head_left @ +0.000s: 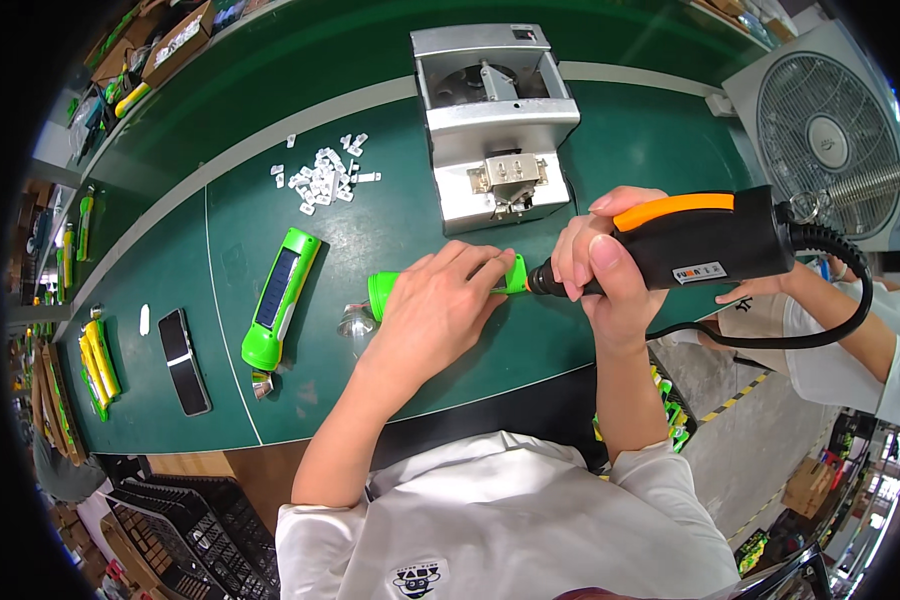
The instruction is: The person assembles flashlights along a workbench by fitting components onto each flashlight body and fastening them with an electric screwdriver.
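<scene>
head view: left hand [440, 305] presses flat over a green flashlight [382, 291] on the green table [570, 330]; right hand [600, 270] is clamped around a black and orange electric screwdriver [705, 240], tip touching the flashlight's end.

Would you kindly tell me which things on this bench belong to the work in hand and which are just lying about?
In hand:
- green flashlight body, pressed down by the left hand
- black and orange electric screwdriver, gripped by the right hand

Lying about:
- second green flashlight
- small white parts
- grey metal feeder box
- black strip
- fan
</scene>
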The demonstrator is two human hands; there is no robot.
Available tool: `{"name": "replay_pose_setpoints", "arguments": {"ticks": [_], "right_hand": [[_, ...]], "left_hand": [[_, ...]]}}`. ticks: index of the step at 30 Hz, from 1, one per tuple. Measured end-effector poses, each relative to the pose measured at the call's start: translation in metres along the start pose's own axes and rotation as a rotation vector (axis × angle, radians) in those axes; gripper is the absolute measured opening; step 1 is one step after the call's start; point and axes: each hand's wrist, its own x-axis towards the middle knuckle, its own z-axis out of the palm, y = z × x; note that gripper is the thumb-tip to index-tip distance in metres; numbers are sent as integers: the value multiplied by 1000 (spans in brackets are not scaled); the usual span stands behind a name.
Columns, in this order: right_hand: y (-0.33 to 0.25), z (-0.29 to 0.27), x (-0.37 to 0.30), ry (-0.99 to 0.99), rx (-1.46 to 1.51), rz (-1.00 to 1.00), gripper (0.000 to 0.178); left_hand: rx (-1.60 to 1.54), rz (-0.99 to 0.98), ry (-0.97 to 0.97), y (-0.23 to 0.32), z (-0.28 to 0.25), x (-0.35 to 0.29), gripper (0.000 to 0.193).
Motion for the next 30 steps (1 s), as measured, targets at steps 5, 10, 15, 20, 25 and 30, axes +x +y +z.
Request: {"name": "replay_pose_setpoints", "arguments": {"ticks": [5, 10, 15, 20, 25, 30], "right_hand": [[18, -8, -9, -109, -150, -49, 24], [15, -5, -8, -255, -148, -84, 24], [6, -17, -8, -213, -153, -72, 34], [-23, -2, 24, -144, -25, -242, 29], [-10, 19, 58, -42, 28, -258, 27], [-1, 22, 65, -13, -40, -251, 26]], "left_hand": [[-10, -6, -6, -3, 0, 0, 40], [16, -14, -8, -4, 0, -1, 42], [61, 9, -38, -1, 0, 1, 44], [178, 63, -65, 6, 10, 9, 47], [213, 137, 14, 12, 19, 20, 52], [175, 66, 45, -6, -24, -9, 51]]}}
